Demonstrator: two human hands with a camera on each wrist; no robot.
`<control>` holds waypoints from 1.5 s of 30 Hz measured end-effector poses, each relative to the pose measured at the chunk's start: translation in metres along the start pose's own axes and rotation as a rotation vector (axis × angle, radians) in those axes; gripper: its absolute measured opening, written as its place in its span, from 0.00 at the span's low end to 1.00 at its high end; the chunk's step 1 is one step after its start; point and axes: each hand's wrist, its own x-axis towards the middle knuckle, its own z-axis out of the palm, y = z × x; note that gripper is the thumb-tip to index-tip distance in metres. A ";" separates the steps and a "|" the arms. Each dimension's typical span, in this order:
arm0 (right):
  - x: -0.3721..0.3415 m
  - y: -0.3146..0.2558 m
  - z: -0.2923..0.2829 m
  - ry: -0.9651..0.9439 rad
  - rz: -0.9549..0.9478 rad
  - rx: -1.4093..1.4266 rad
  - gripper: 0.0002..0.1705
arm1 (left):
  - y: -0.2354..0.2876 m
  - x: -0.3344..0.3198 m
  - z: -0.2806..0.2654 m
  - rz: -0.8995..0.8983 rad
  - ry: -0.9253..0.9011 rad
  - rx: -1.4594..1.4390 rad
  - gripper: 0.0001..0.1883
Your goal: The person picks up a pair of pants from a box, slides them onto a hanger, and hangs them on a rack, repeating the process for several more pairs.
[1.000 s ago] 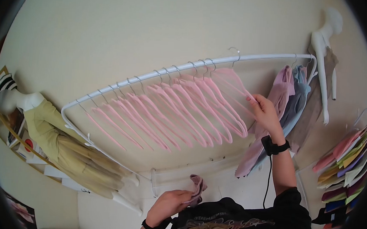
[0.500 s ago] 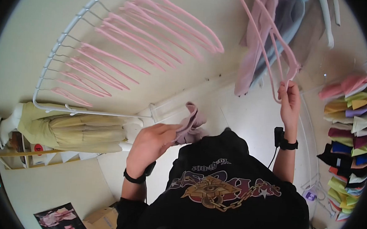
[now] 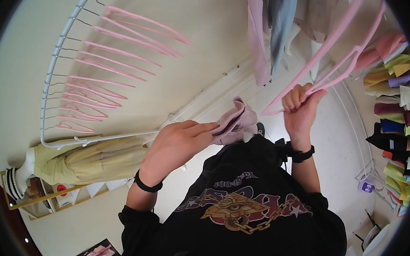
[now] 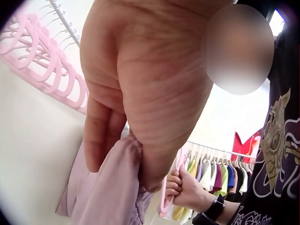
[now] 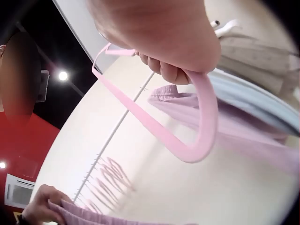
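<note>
My left hand (image 3: 178,138) pinches a mauve garment (image 3: 236,123) between thumb and fingers, in front of the black T-shirt. In the left wrist view the cloth (image 4: 110,187) hangs down from the fingers, and the right wrist view shows its gathered elastic edge (image 5: 101,217). To the right and a bit higher, my right hand (image 3: 302,108) grips a pink clothes hanger (image 5: 206,112) by one end, fingers curled round it. The hanger slants up and away from the hand, apart from the garment. Its hook lies outside the head view.
Several pink hangers (image 3: 122,59) hang from a white rail (image 3: 60,44) at left. Pink and blue garments (image 3: 281,32) hang at the top. Colourful clothes (image 3: 394,109) line the right side. A mannequin in a yellow-green outfit (image 3: 66,166) stands at lower left.
My right hand has taken the pink hanger off the rail and brought it down and nearer, its grip now at the hanger's end. The left hand has raised the mauve garment. The view has turned.
</note>
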 end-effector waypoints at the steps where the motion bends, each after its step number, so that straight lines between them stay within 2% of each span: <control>1: -0.001 0.004 0.005 -0.008 0.022 0.058 0.39 | 0.001 0.003 0.002 0.027 0.006 0.008 0.06; 4: -0.001 0.012 0.025 -0.088 0.056 0.136 0.39 | 0.007 0.012 0.006 0.075 0.022 0.009 0.07; 7: -0.004 0.035 0.020 -0.176 0.132 0.181 0.41 | 0.010 0.015 0.008 0.095 0.041 -0.001 0.07; 10: -0.010 0.070 -0.003 -0.259 0.186 0.001 0.43 | 0.007 0.010 0.010 0.080 0.055 -0.012 0.07; 12: -0.020 0.085 -0.020 -0.393 0.208 -0.183 0.44 | 0.004 0.006 0.011 0.060 0.063 -0.022 0.07; 13: -0.023 0.088 -0.024 -0.403 0.213 -0.187 0.44 | 0.004 0.003 0.012 0.045 0.078 -0.026 0.07; 15: -0.026 0.091 -0.029 -0.507 0.132 -0.402 0.43 | 0.001 -0.002 0.013 0.024 0.098 -0.028 0.06; 16: -0.026 0.089 -0.030 -0.530 0.150 -0.373 0.43 | -0.001 -0.005 0.013 0.008 0.078 -0.038 0.06; 21: -0.016 0.069 -0.003 -0.403 0.170 -0.295 0.47 | -0.006 -0.015 0.015 -0.006 0.069 -0.092 0.05; 23: -0.010 0.064 0.004 -0.390 0.163 -0.108 0.47 | -0.005 -0.016 0.013 -0.036 0.073 -0.128 0.06; 27: -0.016 0.055 0.021 -0.231 0.201 -0.059 0.42 | -0.009 -0.021 0.013 -0.028 0.077 -0.166 0.07; 33: -0.019 0.061 0.018 -0.305 0.129 0.031 0.44 | -0.012 -0.024 0.018 -0.004 0.081 -0.221 0.08; 37: -0.018 0.075 0.000 -0.285 0.145 0.034 0.46 | -0.013 -0.022 0.022 0.015 0.058 -0.246 0.10; 39: -0.016 0.089 -0.011 -0.479 0.214 0.058 0.47 | -0.013 -0.022 0.024 0.028 0.055 -0.253 0.11; 41: -0.026 0.112 -0.040 -0.396 0.234 -0.255 0.49 | -0.012 -0.023 0.025 -0.027 0.006 -0.240 0.09; 42: -0.031 0.116 -0.043 -0.385 0.177 -0.470 0.50 | -0.015 -0.024 0.028 -0.023 0.003 -0.239 0.09; 44: -0.037 0.121 -0.058 -0.376 0.171 -0.536 0.50 | -0.023 -0.030 0.037 -0.062 0.049 -0.361 0.17; 45: -0.039 0.119 -0.057 -0.369 0.167 -0.604 0.50 | -0.025 -0.033 0.035 -0.066 0.045 -0.361 0.17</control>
